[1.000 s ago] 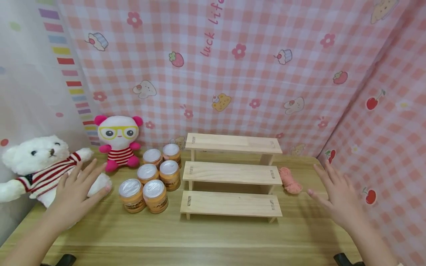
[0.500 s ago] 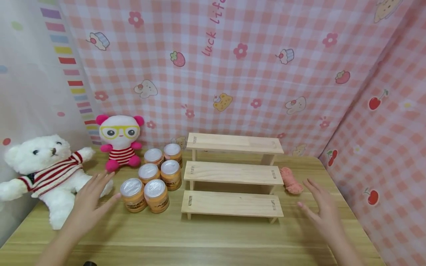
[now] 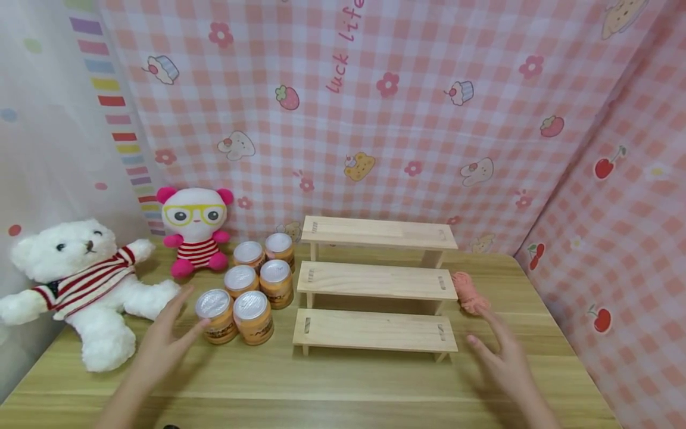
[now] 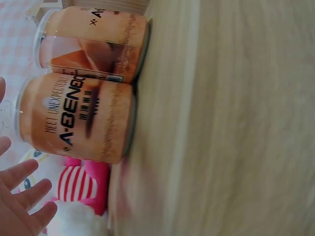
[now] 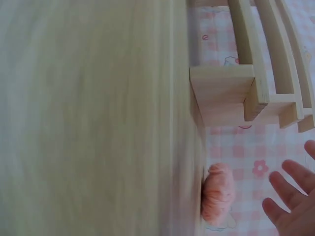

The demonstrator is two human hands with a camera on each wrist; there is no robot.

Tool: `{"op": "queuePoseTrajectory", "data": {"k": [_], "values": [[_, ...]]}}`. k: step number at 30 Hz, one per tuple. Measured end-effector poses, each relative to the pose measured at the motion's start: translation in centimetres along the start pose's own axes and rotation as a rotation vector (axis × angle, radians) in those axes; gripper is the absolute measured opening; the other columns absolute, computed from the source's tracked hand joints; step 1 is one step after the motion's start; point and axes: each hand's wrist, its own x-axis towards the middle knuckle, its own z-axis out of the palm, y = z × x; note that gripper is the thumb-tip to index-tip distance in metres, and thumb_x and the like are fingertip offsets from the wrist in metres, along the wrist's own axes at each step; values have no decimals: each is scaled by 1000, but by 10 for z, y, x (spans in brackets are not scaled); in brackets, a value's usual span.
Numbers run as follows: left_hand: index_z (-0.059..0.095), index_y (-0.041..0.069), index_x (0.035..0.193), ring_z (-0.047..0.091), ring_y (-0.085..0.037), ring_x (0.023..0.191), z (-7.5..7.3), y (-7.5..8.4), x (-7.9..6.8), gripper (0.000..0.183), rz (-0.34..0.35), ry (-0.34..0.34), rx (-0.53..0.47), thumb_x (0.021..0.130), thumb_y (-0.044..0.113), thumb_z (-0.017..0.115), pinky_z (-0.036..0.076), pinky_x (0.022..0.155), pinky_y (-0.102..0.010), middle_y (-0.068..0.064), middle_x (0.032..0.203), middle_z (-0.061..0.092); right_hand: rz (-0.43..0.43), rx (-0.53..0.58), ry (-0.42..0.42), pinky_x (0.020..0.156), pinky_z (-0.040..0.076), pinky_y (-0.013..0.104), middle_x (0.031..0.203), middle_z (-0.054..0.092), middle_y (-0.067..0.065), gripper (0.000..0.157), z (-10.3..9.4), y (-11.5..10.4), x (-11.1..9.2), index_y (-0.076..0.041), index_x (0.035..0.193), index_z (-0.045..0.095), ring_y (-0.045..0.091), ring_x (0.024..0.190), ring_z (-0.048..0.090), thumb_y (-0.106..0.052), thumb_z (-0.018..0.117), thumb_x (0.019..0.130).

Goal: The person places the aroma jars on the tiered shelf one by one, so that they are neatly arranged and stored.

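My left hand [image 3: 163,342] hovers with spread fingers just left of the nearest orange can [image 3: 216,317] and holds nothing. Several such cans with silver lids stand grouped on the table; the left wrist view shows lettering on a can [image 4: 76,118] near my fingers. My right hand [image 3: 504,357] is in the air right of a three-step wooden rack [image 3: 375,329], fingers apart and empty. Close beyond its fingertips lies a skein of pink yarn [image 3: 469,292], beside the rack's right end. In the right wrist view the yarn [image 5: 218,194] sits apart from the fingers.
A white teddy bear [image 3: 91,292] in a striped sweater sits at the left, its leg close to my left hand. Behind the cans is a pink-and-white panda toy [image 3: 197,229]. A checked cloth [image 3: 343,119] hangs behind the wooden table [image 3: 343,387].
Both hands have moved inward: the left one rightward toward the cans, the right one leftward and lower toward the rack. The cans, rack, yarn and toys have stayed put.
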Motion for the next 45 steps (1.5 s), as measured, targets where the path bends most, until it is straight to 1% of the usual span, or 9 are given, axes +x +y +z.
{"op": "queuePoseTrajectory", "data": {"k": [4, 9, 13, 16, 23, 26, 32, 37, 45], "values": [[32, 2, 147, 36, -51, 125, 7, -5, -3, 71, -28, 2, -25, 89, 16, 70, 28, 98, -66, -29, 144, 35, -49, 52, 14, 97, 25, 6, 127, 54, 24, 55, 7, 1, -2, 0, 136, 50, -8, 119, 37, 5, 68, 84], [34, -3, 144, 44, -46, 119, 15, -10, -5, 69, -21, 15, -79, 87, 8, 71, 41, 98, -27, -29, 141, 39, -29, 118, -20, 94, 31, 7, 126, 54, 26, 51, 13, 3, -4, 3, 134, 49, -6, 114, 45, 7, 65, 86], [33, -8, 142, 47, -46, 113, 22, -13, -4, 69, -14, 31, -151, 86, 2, 70, 35, 89, -5, -32, 138, 40, 6, 196, -74, 93, 37, 10, 131, 53, 21, 47, 19, 8, -6, 5, 134, 48, 1, 113, 50, 5, 62, 89], [32, -9, 143, 49, -38, 110, 26, -15, -3, 70, -29, 44, -172, 85, 0, 71, 35, 88, -5, -30, 136, 42, 14, 279, -105, 91, 42, 14, 132, 52, 22, 47, 23, 12, -8, 8, 135, 45, 4, 112, 53, 6, 60, 91], [30, -6, 145, 41, 7, 106, 36, -21, -1, 73, -68, 68, -205, 84, -2, 71, 34, 87, -4, -30, 133, 44, 1, 388, -125, 87, 46, 15, 126, 50, 33, 48, 31, 15, -12, 12, 135, 43, 2, 107, 55, 10, 58, 89], [32, -6, 144, 40, 12, 105, 37, -21, 0, 74, -71, 88, -222, 82, -4, 72, 34, 86, -4, -32, 131, 46, 3, 388, -127, 87, 45, 14, 126, 51, 31, 47, 34, 15, -13, 12, 134, 45, 1, 105, 55, 10, 59, 89], [34, -8, 143, 42, 13, 106, 38, -18, 1, 71, -75, 111, -277, 81, -8, 71, 37, 86, -5, -34, 130, 46, 4, 423, -130, 90, 42, 13, 131, 53, 6, 46, 37, 17, -15, 11, 133, 45, 0, 110, 52, 10, 58, 89], [36, -10, 140, 46, 11, 104, 37, -15, 2, 68, -78, 120, -302, 81, -9, 70, 40, 84, -6, -32, 126, 50, 3, 441, -137, 86, 45, 14, 123, 57, 13, 47, 38, 19, -17, 12, 134, 43, 1, 106, 55, 12, 57, 89], [38, -13, 136, 50, 8, 103, 36, -15, 3, 63, -85, 148, -350, 81, -12, 68, 44, 82, -10, 23, 112, 52, 73, 452, -153, 82, 48, 15, 118, 54, 32, 47, 39, 20, -17, 10, 137, 41, 2, 103, 56, 8, 56, 92]]}}
